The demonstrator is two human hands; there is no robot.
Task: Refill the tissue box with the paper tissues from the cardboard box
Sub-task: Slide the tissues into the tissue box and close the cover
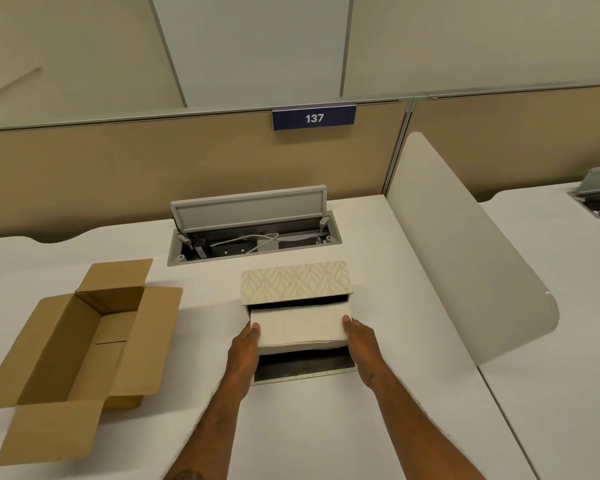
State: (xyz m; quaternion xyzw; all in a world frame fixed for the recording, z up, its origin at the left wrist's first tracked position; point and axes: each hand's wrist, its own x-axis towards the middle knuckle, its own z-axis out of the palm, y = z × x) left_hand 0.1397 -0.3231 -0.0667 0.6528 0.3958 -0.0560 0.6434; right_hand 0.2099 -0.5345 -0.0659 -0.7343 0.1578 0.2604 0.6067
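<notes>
Reaching forward from the bottom edge with 2 bare forearms over the white desk (326, 427). Gripping the stack of paper tissues (300, 329) by its 2 short ends: left hand (245, 348) clasping the left end with the thumb lying on top, right hand (361, 339) clasping the right end with the thumb likewise on top. Holding the stack level above the open tray (303, 370) of the tissue box, with the dark inside of the tray showing just below the stack's near edge. Standing behind the stack, the leaf-patterned lid (296, 281) of the tissue box, tilted up and back, its near edge just above the stack's far edge.

Lying to the left, well apart from the hands, the cardboard box (80, 351), all flaps folded outward and its visible inside bare.

Sitting farther back in the desk, a recessed cable hatch (253, 240) with its grey cover (248, 211) propped open, white cables and sockets showing inside. Rising on the right, a white rounded divider panel (465, 254) between this desk and the next. Running across the back, a beige partition (118, 174) carrying a blue plate (314, 117) reading 137.
</notes>
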